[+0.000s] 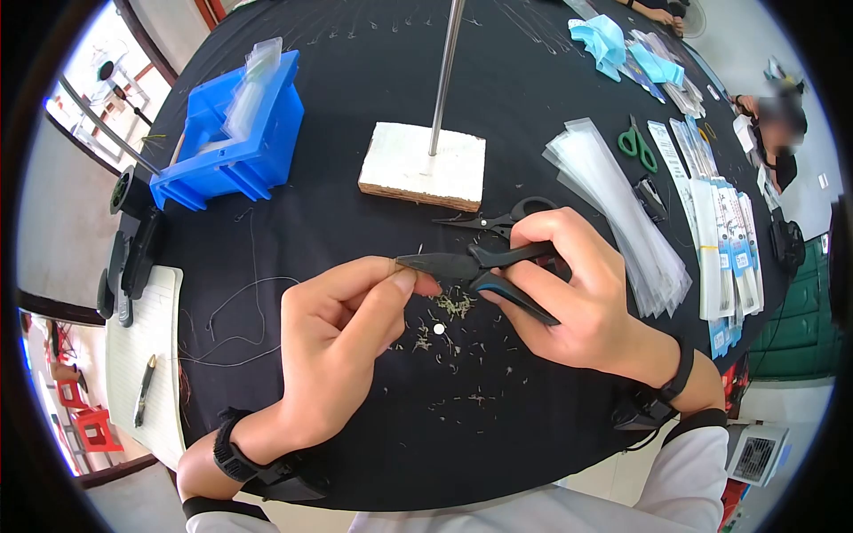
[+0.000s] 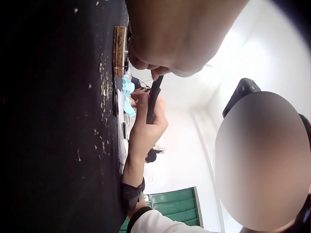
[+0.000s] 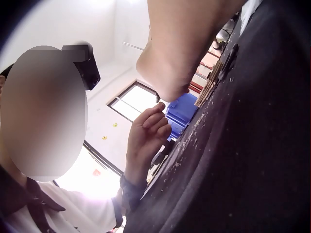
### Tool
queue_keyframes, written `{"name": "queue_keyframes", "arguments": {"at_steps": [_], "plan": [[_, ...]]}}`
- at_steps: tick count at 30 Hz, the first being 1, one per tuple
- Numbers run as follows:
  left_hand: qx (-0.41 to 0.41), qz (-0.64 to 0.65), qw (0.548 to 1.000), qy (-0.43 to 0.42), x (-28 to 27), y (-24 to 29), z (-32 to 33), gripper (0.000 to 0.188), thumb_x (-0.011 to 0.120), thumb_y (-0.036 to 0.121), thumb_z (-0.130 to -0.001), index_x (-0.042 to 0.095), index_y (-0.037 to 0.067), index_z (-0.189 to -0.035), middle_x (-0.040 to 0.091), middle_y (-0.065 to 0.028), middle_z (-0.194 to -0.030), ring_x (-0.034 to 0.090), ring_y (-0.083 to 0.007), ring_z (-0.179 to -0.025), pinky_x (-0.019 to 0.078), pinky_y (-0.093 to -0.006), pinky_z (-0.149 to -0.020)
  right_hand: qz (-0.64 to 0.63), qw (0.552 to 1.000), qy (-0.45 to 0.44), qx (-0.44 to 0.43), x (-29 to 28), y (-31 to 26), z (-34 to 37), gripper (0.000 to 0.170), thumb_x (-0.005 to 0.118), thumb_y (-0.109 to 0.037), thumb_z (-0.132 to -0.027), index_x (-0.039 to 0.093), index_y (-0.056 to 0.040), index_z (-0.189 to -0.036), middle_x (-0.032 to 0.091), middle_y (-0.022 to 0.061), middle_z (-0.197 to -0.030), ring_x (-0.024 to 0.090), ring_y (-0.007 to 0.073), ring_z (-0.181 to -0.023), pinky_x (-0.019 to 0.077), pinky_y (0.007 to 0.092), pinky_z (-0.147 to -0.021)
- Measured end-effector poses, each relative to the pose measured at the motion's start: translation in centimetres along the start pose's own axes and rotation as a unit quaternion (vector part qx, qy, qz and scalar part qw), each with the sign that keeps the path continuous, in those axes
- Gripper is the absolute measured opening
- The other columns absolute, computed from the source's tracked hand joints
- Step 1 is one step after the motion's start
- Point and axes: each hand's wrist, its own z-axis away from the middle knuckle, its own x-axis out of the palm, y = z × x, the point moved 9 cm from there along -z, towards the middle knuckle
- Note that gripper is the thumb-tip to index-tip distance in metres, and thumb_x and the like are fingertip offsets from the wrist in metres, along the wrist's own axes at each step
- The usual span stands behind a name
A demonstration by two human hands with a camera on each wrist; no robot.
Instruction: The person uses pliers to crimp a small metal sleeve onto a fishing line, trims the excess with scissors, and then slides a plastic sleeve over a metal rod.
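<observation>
My right hand (image 1: 573,298) holds black long-nosed pliers (image 1: 440,265) with blue-edged handles, their nose pointing left. The tip reaches the thumb and forefinger of my left hand (image 1: 342,333), which pinch a thin strand (image 1: 394,266) there; most of it is hidden by the fingers. A thin grey line (image 1: 258,306) lies looped on the cloth and runs up behind the left hand. Below the hands, small pale-green clippings (image 1: 455,304) are scattered around a white round piece (image 1: 439,329). In the left wrist view, the pliers (image 2: 154,99) stand between both hands, above the black cloth.
Beyond my hands lie black scissors (image 1: 484,222) and a white block (image 1: 422,164) bearing a metal rod (image 1: 444,80). A blue bin (image 1: 235,142) and a notebook (image 1: 147,355) with a pen (image 1: 145,391) are left. Clear sleeves (image 1: 622,222), green scissors (image 1: 637,147) and packets (image 1: 729,240) lie right.
</observation>
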Motion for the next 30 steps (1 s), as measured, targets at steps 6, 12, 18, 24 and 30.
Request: {"name": "queue_keyframes", "arguments": {"at_steps": [6,12,18,24,30], "plan": [[0.007,-0.011,1.0,-0.001,0.0,0.1,0.0,0.019,0.049,0.005,-0.089,0.064,-0.007,-0.088,0.038,0.0065,-0.052,0.028,0.0,-0.048,0.0199,-0.0193,-0.044,-0.036,0.999,-0.015,0.027,0.1,0.6,0.0,0.021,0.078,-0.014,-0.062,0.061,-0.0035,-0.069,0.051,0.0048,-0.074,0.051,0.0179,-0.062,0.0385,0.026,-0.047],[0.005,-0.023,1.0,-0.006,0.3,0.4,0.2,0.018,0.05,0.005,-0.089,0.063,-0.006,-0.088,0.039,0.0065,-0.053,0.028,0.0002,-0.049,0.0199,-0.0191,-0.044,-0.07,0.997,0.002,0.046,-0.1,1.3,0.2,0.025,0.079,-0.02,-0.063,0.059,-0.0051,-0.063,0.05,0.0036,-0.069,0.049,0.0175,-0.055,0.0373,0.0259,-0.045],[-0.004,-0.044,0.999,0.001,0.3,0.4,0.3,0.018,0.051,0.006,-0.089,0.063,-0.007,-0.086,0.038,0.0059,-0.052,0.028,-0.001,-0.048,0.0201,-0.0202,-0.045,-0.041,0.999,0.014,0.028,-0.3,1.1,0.2,0.026,0.079,-0.02,-0.061,0.057,-0.0055,-0.062,0.05,0.0036,-0.069,0.049,0.0168,-0.054,0.0369,0.026,-0.043],[-0.019,-0.072,0.997,0.016,0.4,0.6,0.4,0.021,0.05,0.008,-0.087,0.061,-0.01,-0.08,0.036,0.0042,-0.05,0.028,-0.0035,-0.046,0.0212,-0.0225,-0.046,-0.032,0.999,0.023,0.017,-0.4,1.1,0.4,0.026,0.078,-0.021,-0.061,0.058,-0.0061,-0.063,0.051,0.0034,-0.07,0.049,0.0168,-0.054,0.037,0.026,-0.043],[-0.026,-0.085,0.996,0.023,0.3,0.6,0.6,0.021,0.051,0.008,-0.087,0.061,-0.009,-0.08,0.036,0.004,-0.05,0.028,-0.0035,-0.046,0.0212,-0.0225,-0.046,-0.019,0.999,0.013,0.03,-0.3,1.0,0.4,0.026,0.079,-0.021,-0.06,0.058,-0.0061,-0.063,0.051,0.0026,-0.07,0.049,0.0162,-0.055,0.0368,0.0259,-0.042]]}}
